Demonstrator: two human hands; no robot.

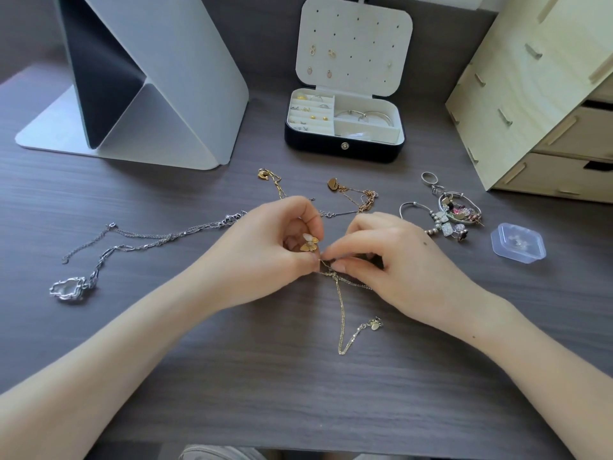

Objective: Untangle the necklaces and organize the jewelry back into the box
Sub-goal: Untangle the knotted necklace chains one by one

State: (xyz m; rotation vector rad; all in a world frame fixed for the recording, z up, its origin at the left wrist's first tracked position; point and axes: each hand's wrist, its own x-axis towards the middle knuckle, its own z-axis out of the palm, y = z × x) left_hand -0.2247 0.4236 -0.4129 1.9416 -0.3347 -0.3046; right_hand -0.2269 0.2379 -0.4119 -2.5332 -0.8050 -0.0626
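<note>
My left hand (275, 247) pinches a gold butterfly pendant (309, 242) and its thin gold chain (341, 313), which trails down toward me on the table. My right hand (388, 260) pinches the same chain at a knot right beside the left fingertips. More gold necklaces (355, 194) lie tangled just beyond my hands. Silver necklaces (149, 240) with a chunky silver pendant (68, 288) spread out at the left. The open jewelry box (345, 127) stands at the back centre, holding earrings, rings and bangles.
A pile of charm bracelets and rings (447, 210) lies at the right, with a small clear plastic case (518, 243) beside it. A wooden drawer unit (537, 94) stands at the back right. A grey folded stand (139, 81) occupies the back left.
</note>
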